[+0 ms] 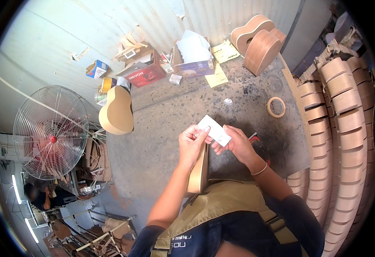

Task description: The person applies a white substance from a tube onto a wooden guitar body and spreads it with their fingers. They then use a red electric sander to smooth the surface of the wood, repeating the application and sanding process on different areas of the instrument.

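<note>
Both hands hold a small white paper slip or card (214,131) above the worktable (161,128). My left hand (192,141) pinches its left edge between thumb and fingers. The right edge is gripped by my right hand (240,145), its fingers partly under the slip. Below my left forearm, a pale wooden instrument body (199,173) stands on edge against my apron (221,197), partly hidden by the arm. Beside my right wrist lies a dark object with red parts (262,150), half covered, its kind unclear.
A tape roll (269,108) and small white item (228,101) lie on the table. Small guitar-shaped bodies (260,53) stand back right, another (117,112) left. Boxes (146,75) line the wall. A fan (52,137) is left, stacked curved wooden pieces (350,115) right. Another person (46,197) sits far left.
</note>
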`<action>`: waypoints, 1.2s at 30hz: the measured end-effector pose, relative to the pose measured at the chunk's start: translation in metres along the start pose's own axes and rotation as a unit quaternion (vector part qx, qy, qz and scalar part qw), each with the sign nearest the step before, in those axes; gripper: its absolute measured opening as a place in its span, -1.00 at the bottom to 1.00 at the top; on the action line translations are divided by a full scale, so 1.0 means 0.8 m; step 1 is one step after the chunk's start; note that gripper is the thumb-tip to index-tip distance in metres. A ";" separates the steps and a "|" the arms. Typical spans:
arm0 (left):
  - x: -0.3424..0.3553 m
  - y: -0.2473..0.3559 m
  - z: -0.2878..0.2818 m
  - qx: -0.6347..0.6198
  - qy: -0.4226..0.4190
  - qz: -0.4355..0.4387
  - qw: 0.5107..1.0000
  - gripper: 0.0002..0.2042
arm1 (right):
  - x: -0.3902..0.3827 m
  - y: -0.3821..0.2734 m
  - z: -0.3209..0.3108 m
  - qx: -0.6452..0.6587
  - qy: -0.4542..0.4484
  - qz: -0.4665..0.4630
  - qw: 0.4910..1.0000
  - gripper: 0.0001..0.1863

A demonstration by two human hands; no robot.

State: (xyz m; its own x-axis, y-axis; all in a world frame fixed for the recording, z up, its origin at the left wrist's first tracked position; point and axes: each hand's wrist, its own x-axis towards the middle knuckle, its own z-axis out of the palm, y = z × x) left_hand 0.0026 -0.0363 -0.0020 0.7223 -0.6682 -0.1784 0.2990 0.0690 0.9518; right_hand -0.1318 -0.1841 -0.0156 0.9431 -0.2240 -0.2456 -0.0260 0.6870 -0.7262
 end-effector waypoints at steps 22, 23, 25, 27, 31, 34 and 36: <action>-0.006 0.002 -0.003 0.624 0.019 -0.150 0.767 0.16 | 0.051 0.080 -0.031 -0.222 0.101 -0.088 0.966 -0.48; -0.004 0.000 -0.005 0.624 0.019 -0.144 0.768 0.16 | 0.058 0.079 -0.024 -0.265 0.102 -0.095 0.954 -0.48; -0.001 -0.006 -0.007 0.622 0.016 -0.134 0.771 0.15 | 0.075 0.093 -0.027 -0.372 0.104 -0.135 0.912 -0.52; 0.001 -0.006 -0.005 0.631 0.005 -0.131 0.764 0.14 | 0.072 0.111 -0.020 -0.368 0.118 -0.145 0.911 -0.53; -0.002 -0.010 -0.015 0.635 0.008 -0.108 0.765 0.11 | 0.051 0.091 0.003 -0.517 0.110 -0.216 0.821 -0.49; -0.001 -0.014 -0.015 0.638 0.007 -0.104 0.763 0.11 | 0.058 0.085 -0.001 -0.511 0.097 -0.163 0.839 -0.47; 0.004 -0.013 -0.016 0.637 0.009 -0.105 0.764 0.11 | 0.078 0.082 -0.008 -0.489 0.088 -0.083 0.864 -0.45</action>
State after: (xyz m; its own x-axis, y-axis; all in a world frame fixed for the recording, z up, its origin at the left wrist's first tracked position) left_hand 0.0095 -0.0299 -0.0157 0.7533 -0.5546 -0.3536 -0.4318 -0.8225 0.3702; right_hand -0.0765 -0.1574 -0.0825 0.8983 -0.4235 -0.1172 -0.2433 -0.2573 -0.9352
